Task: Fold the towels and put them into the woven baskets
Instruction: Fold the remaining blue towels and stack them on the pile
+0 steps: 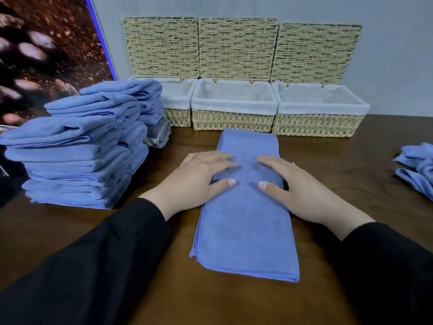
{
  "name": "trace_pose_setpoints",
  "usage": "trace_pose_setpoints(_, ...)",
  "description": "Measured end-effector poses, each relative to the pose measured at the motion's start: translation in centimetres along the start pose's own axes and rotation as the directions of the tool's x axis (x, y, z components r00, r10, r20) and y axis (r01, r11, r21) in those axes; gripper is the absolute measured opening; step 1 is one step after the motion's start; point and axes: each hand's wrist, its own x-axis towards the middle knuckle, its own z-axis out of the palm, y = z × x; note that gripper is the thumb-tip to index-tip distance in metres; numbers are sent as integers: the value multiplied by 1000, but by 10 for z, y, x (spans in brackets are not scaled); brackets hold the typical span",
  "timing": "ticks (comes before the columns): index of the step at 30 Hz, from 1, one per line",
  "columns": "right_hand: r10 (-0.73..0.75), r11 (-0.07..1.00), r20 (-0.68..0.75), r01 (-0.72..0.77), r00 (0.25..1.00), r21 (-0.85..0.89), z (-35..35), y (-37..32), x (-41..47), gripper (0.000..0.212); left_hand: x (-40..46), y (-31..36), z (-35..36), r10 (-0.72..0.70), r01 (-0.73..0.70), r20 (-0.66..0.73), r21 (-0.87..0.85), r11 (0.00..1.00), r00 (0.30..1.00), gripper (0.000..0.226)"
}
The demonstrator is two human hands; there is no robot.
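A blue towel (246,231), folded into a long narrow strip, lies on the dark wooden table (164,289) and runs from near me toward the baskets. My left hand (199,177) presses flat on its left side with straight fingers. My right hand (297,186) lies flat on its right side, fingers straight. Three woven baskets with white cloth liners stand at the back: the left basket (179,117), the middle basket (232,120) and the right basket (318,125). No towel shows inside them.
Stacks of folded blue towels (77,146) stand at the left, partly hiding the left basket. A grey striped cloth (160,134) lies behind them. More blue towels (419,170) lie at the right edge. Three woven lids (236,48) lean against the grey wall.
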Motion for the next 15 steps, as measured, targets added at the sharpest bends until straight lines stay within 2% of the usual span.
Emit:
trace_pose_setpoints(3,13,984,158,16,987,-177,-2,3,5,81,3,-6,3,-79,75,232,28,997,969,51)
trace_pose_setpoints(7,19,976,182,21,983,-215,-4,8,5,77,1,-12,-1,-68,61,245,35,998,967,49)
trace_pose_setpoints(10,-19,985,111,38,994,-170,-2,11,3,71,-7,-11,-5,31,-27,175,-25,999,984,56)
trace_pose_setpoints(12,-65,994,20,66,998,-91,-4,9,-2,61,-9,-10,-7,30,-21,257,-38,999,966,64)
trace_pose_setpoints(15,-204,979,-103,202,974,-33,-4,0,-20,38,-9,-11,-5,-23,29,340,-13,999,940,61)
